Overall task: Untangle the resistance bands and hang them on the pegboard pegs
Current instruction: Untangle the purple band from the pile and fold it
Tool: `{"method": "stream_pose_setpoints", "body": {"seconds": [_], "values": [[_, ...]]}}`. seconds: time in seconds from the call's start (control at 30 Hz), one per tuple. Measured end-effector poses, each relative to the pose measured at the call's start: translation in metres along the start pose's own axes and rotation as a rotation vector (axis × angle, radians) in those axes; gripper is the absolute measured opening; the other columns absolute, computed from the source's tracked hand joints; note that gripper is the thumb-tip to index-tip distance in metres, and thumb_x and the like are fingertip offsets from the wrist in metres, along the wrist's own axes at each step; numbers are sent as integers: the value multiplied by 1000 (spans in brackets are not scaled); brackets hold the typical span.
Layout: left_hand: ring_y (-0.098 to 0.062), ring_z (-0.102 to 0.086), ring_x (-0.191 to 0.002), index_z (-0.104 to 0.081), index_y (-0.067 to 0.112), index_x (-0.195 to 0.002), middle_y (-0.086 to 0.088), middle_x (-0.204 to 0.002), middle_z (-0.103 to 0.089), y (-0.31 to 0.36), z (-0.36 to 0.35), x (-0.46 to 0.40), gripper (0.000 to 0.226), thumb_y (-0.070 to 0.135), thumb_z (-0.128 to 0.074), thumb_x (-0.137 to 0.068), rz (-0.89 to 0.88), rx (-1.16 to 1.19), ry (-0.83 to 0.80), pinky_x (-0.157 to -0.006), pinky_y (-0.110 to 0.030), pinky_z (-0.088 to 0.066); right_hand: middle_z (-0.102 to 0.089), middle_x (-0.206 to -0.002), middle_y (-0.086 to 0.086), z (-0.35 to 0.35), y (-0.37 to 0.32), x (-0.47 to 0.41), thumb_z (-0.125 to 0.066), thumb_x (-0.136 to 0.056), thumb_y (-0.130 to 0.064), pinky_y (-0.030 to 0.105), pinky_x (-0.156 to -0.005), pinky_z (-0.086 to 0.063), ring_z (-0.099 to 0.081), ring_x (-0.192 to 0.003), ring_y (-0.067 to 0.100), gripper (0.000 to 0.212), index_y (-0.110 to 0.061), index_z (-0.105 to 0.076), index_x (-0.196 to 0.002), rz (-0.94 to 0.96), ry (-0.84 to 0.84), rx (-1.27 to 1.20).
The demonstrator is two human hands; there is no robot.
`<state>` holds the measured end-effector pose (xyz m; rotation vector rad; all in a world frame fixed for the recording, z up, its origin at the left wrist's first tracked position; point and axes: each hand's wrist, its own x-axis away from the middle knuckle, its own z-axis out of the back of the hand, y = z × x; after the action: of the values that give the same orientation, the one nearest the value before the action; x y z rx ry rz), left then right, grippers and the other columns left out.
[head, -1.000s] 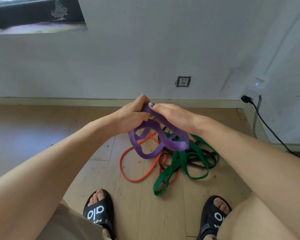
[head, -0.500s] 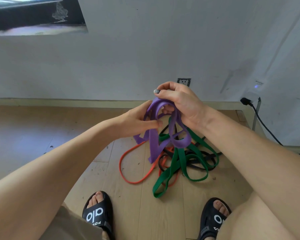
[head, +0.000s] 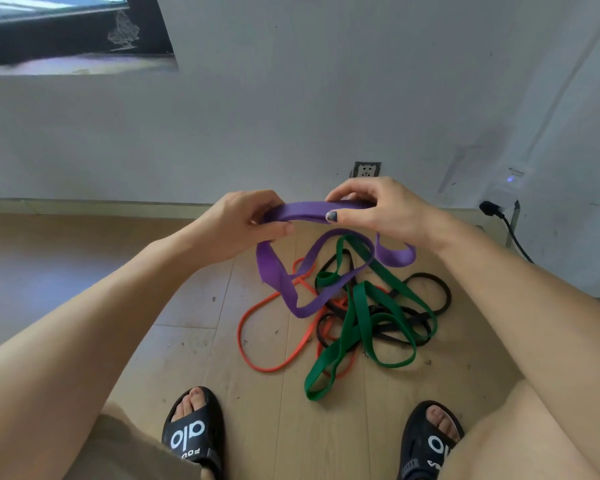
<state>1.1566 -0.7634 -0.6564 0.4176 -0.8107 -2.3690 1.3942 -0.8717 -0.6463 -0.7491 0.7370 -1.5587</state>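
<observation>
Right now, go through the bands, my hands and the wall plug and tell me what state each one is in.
purple band: lifted, stretched between both hands, lower loops hanging
left hand: pinching the purple band
right hand: pinching the purple band
green band: on the floor, tangled
black band: on the floor, tangled
orange band: on the floor, partly under the others
plug: plugged in

A pale wooden plank floor point(head: 84, 271) with small dark specks runs up to a low beige skirting board point(head: 84, 204) at the foot of a scuffed white wall point(head: 291, 98). A grey-framed wall socket point(head: 367, 169) sits low on that wall. At the upper left shows the corner of a dark-framed window point(head: 66, 32). At the right, a black plug and cable point(head: 499, 216) hang below a small white device with a blue light point(head: 510, 178). Two black slide sandals with white lettering point(head: 193, 434) appear at the bottom edge, the other one point(head: 430, 441) to its right.
</observation>
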Motion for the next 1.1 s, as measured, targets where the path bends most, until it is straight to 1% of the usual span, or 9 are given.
{"method": "stream_pose_setpoints", "body": {"seconds": [0.07, 0.17, 0.33, 0.53, 0.63, 0.7, 0.83, 0.97, 1.1], "values": [[-9, -52, -64, -59, 29, -89, 3, -75, -63, 5, 2, 1, 13, 34, -71, -93, -27, 5, 30, -60, -19, -42, -74, -102, 1, 1, -2, 2, -74, -91, -39, 49, -97, -55, -71, -97, 21, 20, -30, -70, -108, -23, -47, -19], [-10, -51, -61, -56, 21, -89, 3, -71, -59, 18, 0, 2, 19, 31, -72, -91, -82, -18, 58, -55, -18, -41, -72, -105, -5, -11, -13, 10, -61, -97, -50, 39, -97, -54, -69, -102, 11, 26, -30, -67, -113, 8, -111, -91], [-18, -67, -56, -50, 9, -85, -4, -64, -65, 35, -7, 5, 28, 25, -74, -86, -122, 27, 25, -54, -30, -50, -50, -69, 4, -39, -31, 10, -58, -94, -59, 36, -63, -37, -47, -64, 16, 60, -1, -53, -83, 135, 125, -23], [-2, -47, -54, -47, 34, -77, 13, -62, -47, 25, -15, 1, 39, 23, -85, -78, -52, -42, -59, -53, -13, -37, -37, -65, 6, -37, -44, 7, -70, -93, -25, 32, -59, -30, -37, -62, 16, 37, -9, -48, -69, 124, 167, -288], [-7, -41, -55, -55, 16, -83, 9, -64, -45, 15, -19, -4, 36, 32, -87, -77, -14, -40, -49, -53, -18, -34, -38, -60, 1, -32, -49, 4, -70, -89, -22, 26, -56, -32, -37, -59, 15, 38, -18, -43, -62, 131, 219, -409], [-11, -34, -57, -53, 6, -87, 1, -66, -43, 8, -20, -8, 51, 43, -86, -73, -13, -37, -5, -54, -22, -31, -37, -57, -3, -26, -49, 2, -70, -89, -18, 24, -52, -31, -35, -55, 13, 41, -21, -41, -60, 123, 256, -476], [-13, -29, -59, -51, 5, -83, -1, -66, -39, -1, -18, -8, 67, 64, -76, -65, -44, -7, 16, -53, -25, -27, -31, -60, 3, -19, -46, 4, -71, -88, -15, 33, -52, -20, -29, -55, 17, 43, -21, -38, -61, 112, 274, -538], [-12, -33, -58, -52, 12, -81, 7, -63, -40, 2, -18, -8, 46, 43, -86, -76, -40, -50, -14, -53, -24, -29, -38, -57, 0, -11, -38, 2, -72, -82, -20, 27, -51, -27, -37, -53, 13, 39, -22, -40, -60, 75, 346, -551], [-6, -42, -58, -51, 18, -80, 8, -64, -46, 12, -8, -10, 34, 29, -82, -81, -70, -57, 83, -54, -19, -33, -53, -61, -1, 2, -13, -5, -70, -85, -25, 27, -66, -41, -51, -61, 11, 23, -15, -56, -70, 0, 357, -278]]}}
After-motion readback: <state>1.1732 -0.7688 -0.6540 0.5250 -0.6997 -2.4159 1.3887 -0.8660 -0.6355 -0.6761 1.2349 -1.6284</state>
